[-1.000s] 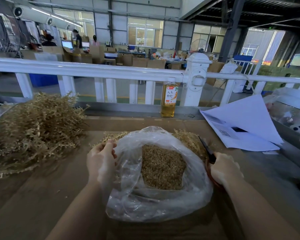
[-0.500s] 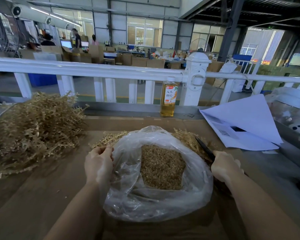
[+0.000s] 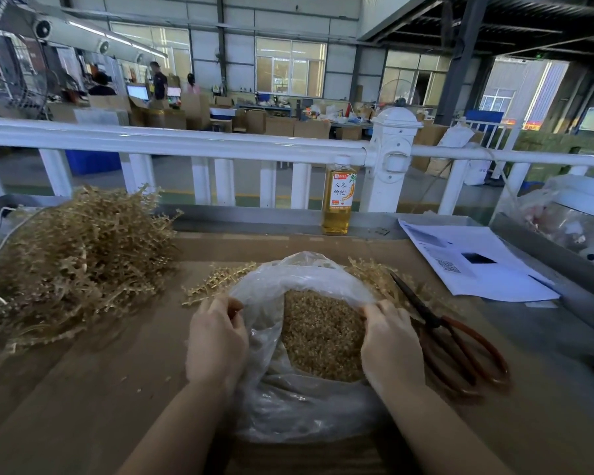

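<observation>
head view, workbench in a factory hall. a clear, crumpled plastic bag [image 3: 299, 406] sits at the near centre of the brown cardboard-covered table top [image 3: 100, 389], directly in front of the person, its mouth open upward. inside lies a mass of small tan chopped pieces [image 3: 323, 334], filling the bag to well below the rim. the left hand [image 3: 216, 341] grasps the left edge of the bag's mouth, fingers curled over the film; the right hand [image 3: 390, 344] grasps the right edge in the same way, so that the opening is held between both hands. just beside the right hand, on its outer side, a pair of dark-bladed scissors with reddish-brown loop handles [image 3: 456, 344] lies flat on the table, blades pointing away from the person, not touched by either hand. loose golden-tan branched sprigs [image 3: 216, 282] lie behind the bag on both sides, and a large heap of the same sprigs [image 3: 79, 255] occupies the far left of the table, well apart from the bag. at the far edge stands an upright plastic bottle of amber liquid with an orange-and-white label [image 3: 337, 197], in front of a white railing [image 3: 186, 142]. printed white paper sheets [image 3: 477, 265] lie at the far right.
</observation>
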Available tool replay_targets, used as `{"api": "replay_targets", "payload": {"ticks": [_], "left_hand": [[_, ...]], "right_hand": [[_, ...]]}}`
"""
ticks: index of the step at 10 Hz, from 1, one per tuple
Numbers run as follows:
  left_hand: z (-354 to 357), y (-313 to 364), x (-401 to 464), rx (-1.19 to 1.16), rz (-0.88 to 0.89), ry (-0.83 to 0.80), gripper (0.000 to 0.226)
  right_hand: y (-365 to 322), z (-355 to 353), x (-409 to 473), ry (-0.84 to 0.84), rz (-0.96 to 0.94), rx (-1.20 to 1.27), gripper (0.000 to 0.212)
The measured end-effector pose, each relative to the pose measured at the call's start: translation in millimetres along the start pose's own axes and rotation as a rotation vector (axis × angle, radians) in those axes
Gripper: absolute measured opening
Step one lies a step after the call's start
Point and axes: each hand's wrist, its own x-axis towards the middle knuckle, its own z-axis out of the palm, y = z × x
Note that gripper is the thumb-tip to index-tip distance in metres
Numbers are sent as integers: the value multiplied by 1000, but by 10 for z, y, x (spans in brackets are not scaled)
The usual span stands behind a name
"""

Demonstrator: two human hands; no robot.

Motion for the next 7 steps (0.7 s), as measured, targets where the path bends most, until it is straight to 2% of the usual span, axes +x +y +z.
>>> {"api": "replay_targets", "payload": {"ticks": [2,5,6,7], "left_hand": [[44,-54,-40,93,-26,-50,18],[78,-99,-56,225,-4,-119,25],[89,-132,-46,239,35,-110,26],[90,-125,-47,247,24,-92,28]], "right_hand": [[44,33,-40,-16,26,25,48],[103,49,-49,-4,58,188,35],[87,-57,-48,19,63,294,28],[-1,-293,-58,130,72,525,26]]}}
